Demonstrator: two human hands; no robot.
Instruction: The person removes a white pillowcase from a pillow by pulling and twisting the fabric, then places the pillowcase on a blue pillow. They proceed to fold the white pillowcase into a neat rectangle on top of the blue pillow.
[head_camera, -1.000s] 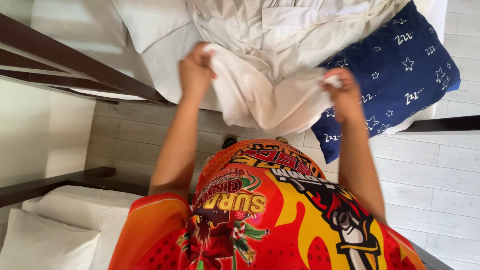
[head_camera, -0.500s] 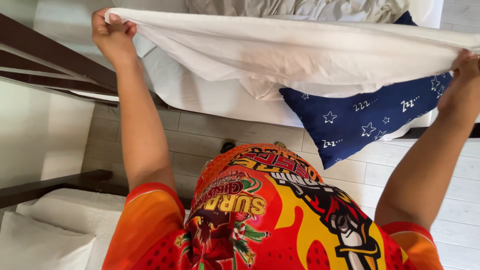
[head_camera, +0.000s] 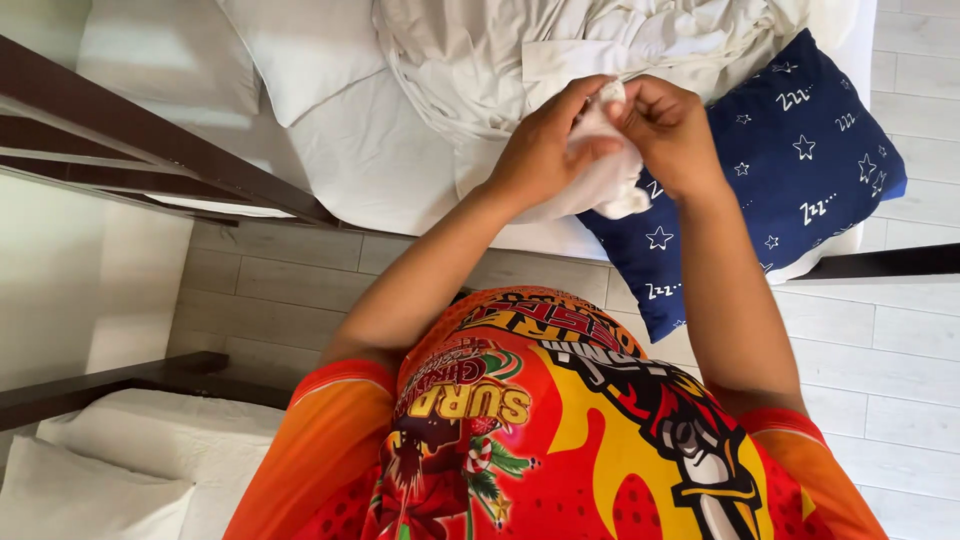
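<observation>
A short-sleeved shirt (head_camera: 560, 440) fills the lower middle of the frame: orange sleeves, a red dotted body, yellow flame shapes, yellow lettering and a cartoon figure print. Both forearms are bare, with 2 sleeve hems at the upper arms.

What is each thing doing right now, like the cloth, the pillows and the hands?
White cloth: bunched, pinched between both hands.
Left hand: closed on the cloth.
Right hand: closed on the cloth.
Blue pillow: lying flat at the bed edge.
White pillow: lying flat.
Sheets: crumpled in a heap.
</observation>
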